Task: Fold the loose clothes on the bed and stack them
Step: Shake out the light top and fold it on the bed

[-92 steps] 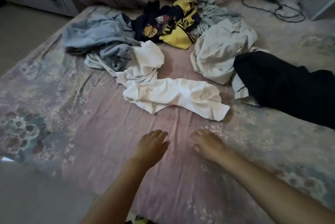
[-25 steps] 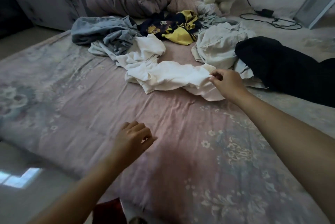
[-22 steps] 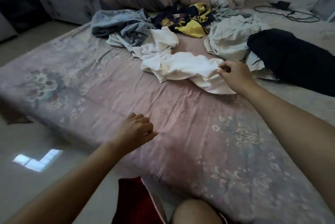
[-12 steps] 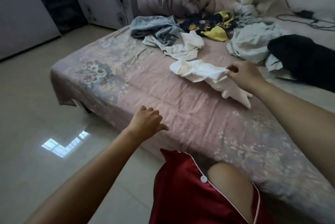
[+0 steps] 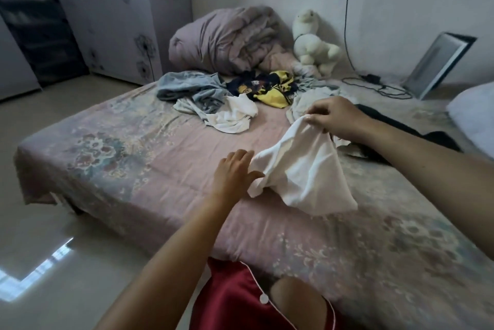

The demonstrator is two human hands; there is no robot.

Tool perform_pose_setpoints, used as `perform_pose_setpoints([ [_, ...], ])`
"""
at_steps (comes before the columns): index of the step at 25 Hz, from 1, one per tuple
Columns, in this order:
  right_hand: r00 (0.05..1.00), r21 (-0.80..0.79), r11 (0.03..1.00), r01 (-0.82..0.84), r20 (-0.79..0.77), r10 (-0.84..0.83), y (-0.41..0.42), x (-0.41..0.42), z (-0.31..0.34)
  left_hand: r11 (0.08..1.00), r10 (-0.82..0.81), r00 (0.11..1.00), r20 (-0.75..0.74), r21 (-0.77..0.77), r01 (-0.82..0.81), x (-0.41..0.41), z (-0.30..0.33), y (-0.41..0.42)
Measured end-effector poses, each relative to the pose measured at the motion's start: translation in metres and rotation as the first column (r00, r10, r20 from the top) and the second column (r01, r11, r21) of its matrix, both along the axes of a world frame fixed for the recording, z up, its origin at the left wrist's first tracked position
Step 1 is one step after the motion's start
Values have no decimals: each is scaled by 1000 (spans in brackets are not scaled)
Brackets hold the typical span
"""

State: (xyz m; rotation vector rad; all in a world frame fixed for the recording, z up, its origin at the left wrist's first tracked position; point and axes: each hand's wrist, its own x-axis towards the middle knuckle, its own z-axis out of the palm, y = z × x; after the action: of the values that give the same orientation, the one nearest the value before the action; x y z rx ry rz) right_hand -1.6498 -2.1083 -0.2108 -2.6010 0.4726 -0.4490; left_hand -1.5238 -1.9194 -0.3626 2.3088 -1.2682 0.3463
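While the bed (image 5: 112,158) fills most of the view, the move in hand turns on the white garment (image 5: 304,169) lifted over its near middle, well short of the rest of the laundry. It hangs by its upper edge from the right hand (image 5: 334,116), which pinches that edge between thumb and fingertips, so its long axis falls from the pinch down toward the near edge of the bed. The left hand (image 5: 234,172) sits lower, fingers spread and extended, touching the cloth's left edge without a clear grip; it is the nearer one to the loose lower part, and it probably needs to take a second corner so the piece can be spread flat. Farther up the bed lies the unfolded pile: a grey-blue garment (image 5: 187,87), a second white garment (image 5: 232,116), a yellow and navy shirt (image 5: 270,87), a pale one (image 5: 302,102) behind the right hand, and a black garment (image 5: 417,132) to the right under the forearm. Bare sheet beneath the hanging cloth leaves room to lay it down. No folded stack shows yet.
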Motion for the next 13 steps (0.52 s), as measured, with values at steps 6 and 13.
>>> perform_pose_setpoints([
  [6, 985, 154, 984, 90, 130, -110, -16, -15, 29, 967, 30, 998, -62, -249, -45, -38, -34, -31],
  [13, 966, 534, 843, -67, 247, -80, -12, -24, 90, 914, -63, 968, 245, -374, 154, -94, -48, -49],
])
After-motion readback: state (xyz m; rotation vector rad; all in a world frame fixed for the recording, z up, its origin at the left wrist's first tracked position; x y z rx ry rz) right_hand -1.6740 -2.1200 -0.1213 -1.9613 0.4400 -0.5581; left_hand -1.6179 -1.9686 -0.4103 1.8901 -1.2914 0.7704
